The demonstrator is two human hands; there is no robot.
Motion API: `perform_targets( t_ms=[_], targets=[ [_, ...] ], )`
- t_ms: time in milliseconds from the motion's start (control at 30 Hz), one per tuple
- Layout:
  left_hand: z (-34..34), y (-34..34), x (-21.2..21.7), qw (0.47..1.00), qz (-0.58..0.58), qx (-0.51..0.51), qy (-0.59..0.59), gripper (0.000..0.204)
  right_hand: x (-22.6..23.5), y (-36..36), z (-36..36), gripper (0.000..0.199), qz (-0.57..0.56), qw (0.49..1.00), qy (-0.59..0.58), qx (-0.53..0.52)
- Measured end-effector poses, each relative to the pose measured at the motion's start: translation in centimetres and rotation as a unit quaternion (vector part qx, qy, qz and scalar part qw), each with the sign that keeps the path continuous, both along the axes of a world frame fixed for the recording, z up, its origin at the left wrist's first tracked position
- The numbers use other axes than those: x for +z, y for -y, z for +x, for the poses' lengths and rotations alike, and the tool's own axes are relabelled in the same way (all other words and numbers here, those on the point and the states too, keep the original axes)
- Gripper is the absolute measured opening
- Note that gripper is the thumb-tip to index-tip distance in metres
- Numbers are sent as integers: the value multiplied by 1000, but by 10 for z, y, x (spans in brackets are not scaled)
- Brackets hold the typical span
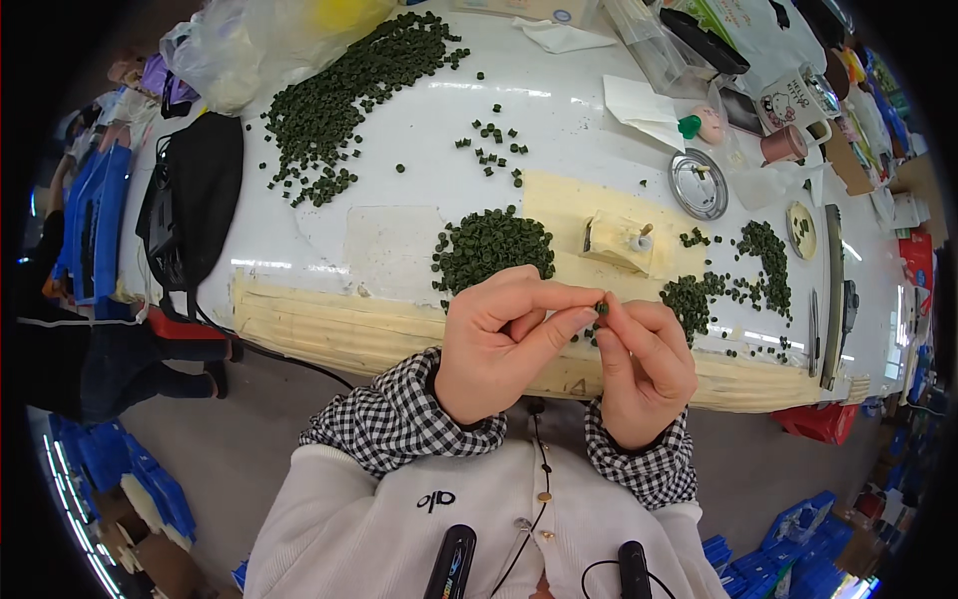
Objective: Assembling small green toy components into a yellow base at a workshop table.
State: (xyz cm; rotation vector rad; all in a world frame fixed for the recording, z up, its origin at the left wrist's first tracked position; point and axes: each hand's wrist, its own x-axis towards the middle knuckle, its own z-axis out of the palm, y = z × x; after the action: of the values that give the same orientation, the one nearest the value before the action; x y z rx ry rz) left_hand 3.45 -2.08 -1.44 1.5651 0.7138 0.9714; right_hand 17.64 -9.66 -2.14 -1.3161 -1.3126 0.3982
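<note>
Just past the table's front edge, my left hand point(499, 344) pinches a small dark green part point(602, 308) between thumb and forefinger. My right hand point(646, 371) meets it from the other side, its bent fingers closed at the same piece. A dense heap of similar green parts point(494, 250) lies right behind my left hand. Beyond my right hand is a smaller cluster of them point(687, 302). Behind both hands, a taped yellowish block with a short upright peg point(619, 243) rests on a cream sheet point(559, 200).
A large pile of green parts point(344, 100) spreads across the back left, near a clear plastic bag point(235, 60) and a black bag point(205, 190). At the right are a round metal lid point(698, 185), a brownish-pink cup point(784, 146), more green parts point(766, 262) and a long metal bar point(832, 299).
</note>
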Motion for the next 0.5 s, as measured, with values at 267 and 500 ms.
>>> perform_targets(
  t_ms=[267, 500],
  targets=[
    [4, 0, -4, 990, 125, 67, -27, 23, 4, -3, -2, 35, 3, 998, 60, -6],
    [5, -1, -6, 990, 120, 66, -38, 22, 5, -2, -1, 36, 3, 997, 82, -10]
  ],
)
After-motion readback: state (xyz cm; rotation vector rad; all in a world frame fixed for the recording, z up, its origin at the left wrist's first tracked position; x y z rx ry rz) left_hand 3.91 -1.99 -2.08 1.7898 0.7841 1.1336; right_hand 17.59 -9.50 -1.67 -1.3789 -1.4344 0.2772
